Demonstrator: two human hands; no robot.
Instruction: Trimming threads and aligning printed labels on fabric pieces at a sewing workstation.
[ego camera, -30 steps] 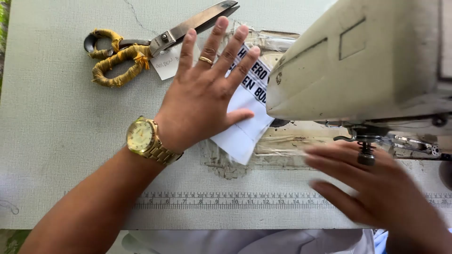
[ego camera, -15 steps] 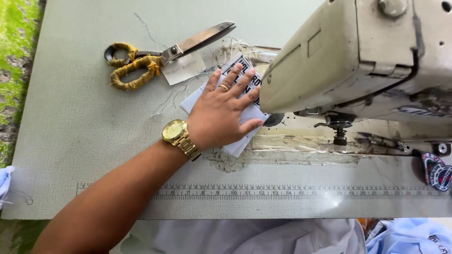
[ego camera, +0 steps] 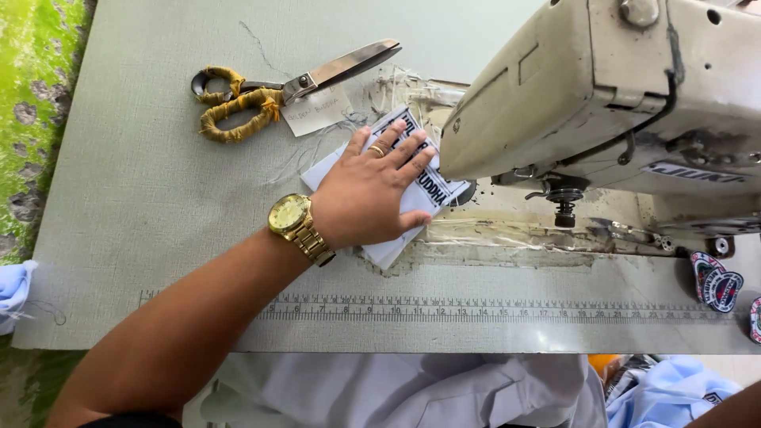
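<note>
One hand, the left hand (ego camera: 366, 194), lies flat with spread fingers on the white printed label pieces (ego camera: 396, 208) beside the sewing machine (ego camera: 602, 87), gripping nothing; the right hand is out of view.

Your left hand (ego camera: 366, 189) lies flat, palm down, fingers (ego camera: 406, 149) spread and pointing up-right, forearm running in from lower left. Only a sliver of your right arm shows at the bottom-right corner.

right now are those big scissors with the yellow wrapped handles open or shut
Shut. The large steel scissors with yellow-wrapped handles lie flat on the grey table, blades together as one point, beyond the left hand.
</note>
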